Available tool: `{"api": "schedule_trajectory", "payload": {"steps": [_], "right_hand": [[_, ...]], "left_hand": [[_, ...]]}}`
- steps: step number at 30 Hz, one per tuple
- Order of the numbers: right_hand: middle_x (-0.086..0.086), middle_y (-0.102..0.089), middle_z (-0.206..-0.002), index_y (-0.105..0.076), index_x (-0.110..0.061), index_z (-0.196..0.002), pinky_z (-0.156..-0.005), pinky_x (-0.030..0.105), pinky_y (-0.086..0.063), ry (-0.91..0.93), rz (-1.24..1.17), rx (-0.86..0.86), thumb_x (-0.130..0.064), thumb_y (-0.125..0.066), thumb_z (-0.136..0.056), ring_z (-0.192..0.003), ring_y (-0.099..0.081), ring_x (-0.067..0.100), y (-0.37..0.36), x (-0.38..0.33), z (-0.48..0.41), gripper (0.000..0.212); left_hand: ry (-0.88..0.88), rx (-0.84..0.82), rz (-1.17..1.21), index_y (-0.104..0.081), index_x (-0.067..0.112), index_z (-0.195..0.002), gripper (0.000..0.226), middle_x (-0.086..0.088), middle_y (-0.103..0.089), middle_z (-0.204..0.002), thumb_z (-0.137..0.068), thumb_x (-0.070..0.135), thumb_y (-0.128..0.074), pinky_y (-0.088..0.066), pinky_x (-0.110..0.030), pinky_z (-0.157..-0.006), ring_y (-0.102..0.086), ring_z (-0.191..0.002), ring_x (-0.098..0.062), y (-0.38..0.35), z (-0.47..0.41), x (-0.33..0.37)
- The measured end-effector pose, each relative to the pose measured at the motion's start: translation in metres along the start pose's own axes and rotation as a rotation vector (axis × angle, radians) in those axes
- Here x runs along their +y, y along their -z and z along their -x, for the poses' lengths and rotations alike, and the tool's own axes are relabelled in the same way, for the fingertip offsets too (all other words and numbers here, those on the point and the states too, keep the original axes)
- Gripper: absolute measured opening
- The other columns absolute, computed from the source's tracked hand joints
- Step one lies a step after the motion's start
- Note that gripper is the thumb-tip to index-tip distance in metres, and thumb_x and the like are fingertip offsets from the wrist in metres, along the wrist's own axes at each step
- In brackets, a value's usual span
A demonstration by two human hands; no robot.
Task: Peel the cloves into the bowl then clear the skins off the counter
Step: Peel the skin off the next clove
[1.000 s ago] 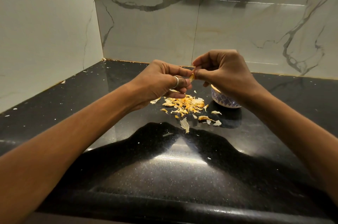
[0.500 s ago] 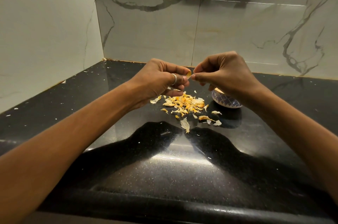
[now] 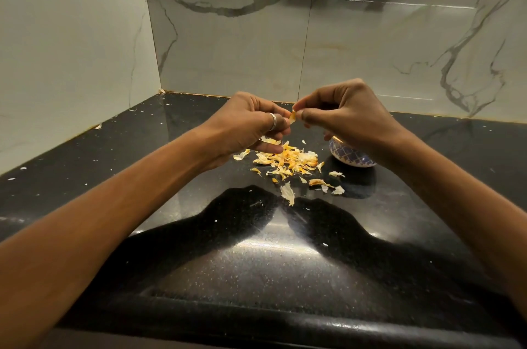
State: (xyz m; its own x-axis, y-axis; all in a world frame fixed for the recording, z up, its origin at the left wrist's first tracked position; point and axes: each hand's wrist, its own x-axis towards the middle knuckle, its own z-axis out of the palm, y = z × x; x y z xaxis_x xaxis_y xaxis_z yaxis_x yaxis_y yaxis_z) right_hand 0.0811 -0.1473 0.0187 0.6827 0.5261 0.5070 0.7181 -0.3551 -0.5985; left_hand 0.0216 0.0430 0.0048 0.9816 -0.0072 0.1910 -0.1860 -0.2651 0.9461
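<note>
The black bench (image 3: 256, 263) is filling the corner under marble walls. The left hand (image 3: 245, 123) and right hand (image 3: 350, 117) are hovering above it, fingertips meeting. A pile of skins (image 3: 288, 160) is lying beneath the left hand, just beside the patterned bowl (image 3: 348, 154), which is sitting partly hidden under the right hand. Both hands are pinching one small yellowish clove (image 3: 293, 116) between them.

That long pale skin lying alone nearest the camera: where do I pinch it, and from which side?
Pinch the long pale skin across its narrow width at the broader far half, probably from above on the near side. It lies flat and thin on the glossy counter, tapers towards the camera, and the pile of skins crowds its far side.
</note>
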Motion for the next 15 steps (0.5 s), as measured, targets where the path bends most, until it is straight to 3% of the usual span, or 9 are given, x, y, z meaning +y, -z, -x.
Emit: {"api": "schedule_trajectory", "payload": {"steps": [7, 15], "right_hand": [[0.003, -0.075, -0.093, -0.074, -0.013, -0.099, -0.064, 0.019, -0.056, -0.11, -0.23, -0.104, -0.013, -0.072, -0.087, -0.082, -0.07, 0.011, -0.0003, -0.003, 0.0024, 0.012], [0.001, -0.076, -0.092, -0.073, -0.009, -0.1, -0.063, 0.019, -0.053, -0.186, -0.517, -0.109, -0.02, -0.074, -0.07, -0.081, -0.067, 0.008, 0.0025, -0.0038, 0.0023, 0.032]], "left_hand": [[-0.008, -0.012, 0.016, -0.07, 0.002, -0.106, 0.013, -0.008, -0.068, -0.084, -0.096, 0.008, -0.063, -0.061, -0.027, -0.064, -0.066, -0.07, -0.009, -0.0015, 0.0007, 0.0008], [0.051, -0.044, 0.263, -0.069, 0.001, -0.1, 0.015, -0.008, -0.07, -0.077, -0.096, 0.013, -0.063, -0.061, -0.026, -0.062, -0.066, -0.064, -0.011, 0.0009, -0.0017, 0.0021]]}}
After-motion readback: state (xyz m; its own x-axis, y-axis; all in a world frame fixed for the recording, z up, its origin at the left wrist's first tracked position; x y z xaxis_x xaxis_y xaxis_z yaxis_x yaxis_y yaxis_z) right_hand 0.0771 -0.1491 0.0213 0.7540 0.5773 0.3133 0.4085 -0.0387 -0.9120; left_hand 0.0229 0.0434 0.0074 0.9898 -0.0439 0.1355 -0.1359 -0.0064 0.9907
